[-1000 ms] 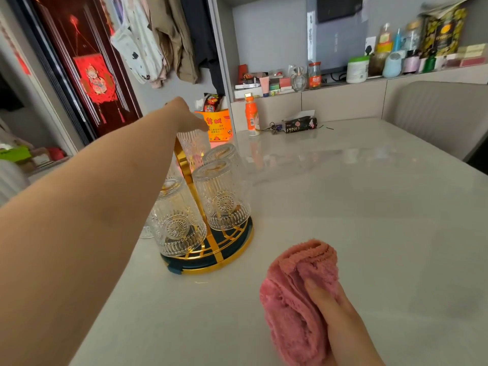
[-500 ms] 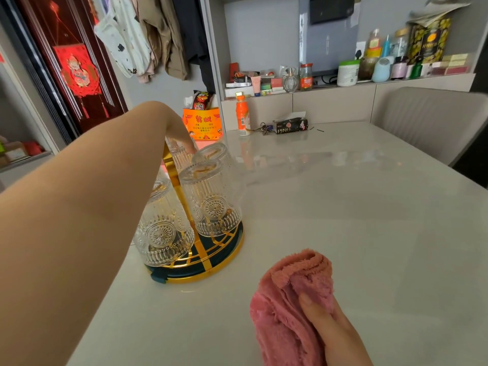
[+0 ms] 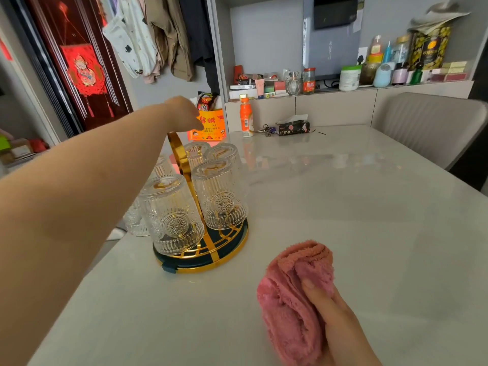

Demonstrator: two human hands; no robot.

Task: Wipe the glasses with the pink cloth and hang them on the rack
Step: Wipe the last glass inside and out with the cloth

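Observation:
A gold rack [image 3: 184, 165] with a dark green round base [image 3: 232, 256] stands on the white table [image 3: 343, 207]. Several ribbed clear glasses hang upside down on it, the nearest ones at the front left [image 3: 171, 215] and the front right [image 3: 220, 196]. My left hand [image 3: 184, 112] hovers just above the rack's gold loop handle with its fingers drooping, and nothing shows in it. My forearm hides the glasses on the rack's left side. My right hand [image 3: 335, 320] grips the bunched pink cloth [image 3: 290, 299], resting on the table near the front edge.
At the table's far edge stand an orange bottle [image 3: 246, 117], a bunch of keys [image 3: 265, 130], a dark tissue box [image 3: 293, 128] and an orange packet [image 3: 210, 125]. A shelf above holds jars and bottles. A grey chair [image 3: 427, 128] is at the right.
My left hand has lifted off the back glass it was touching and now sits above the rack's handle. The right hand and cloth stay in place.

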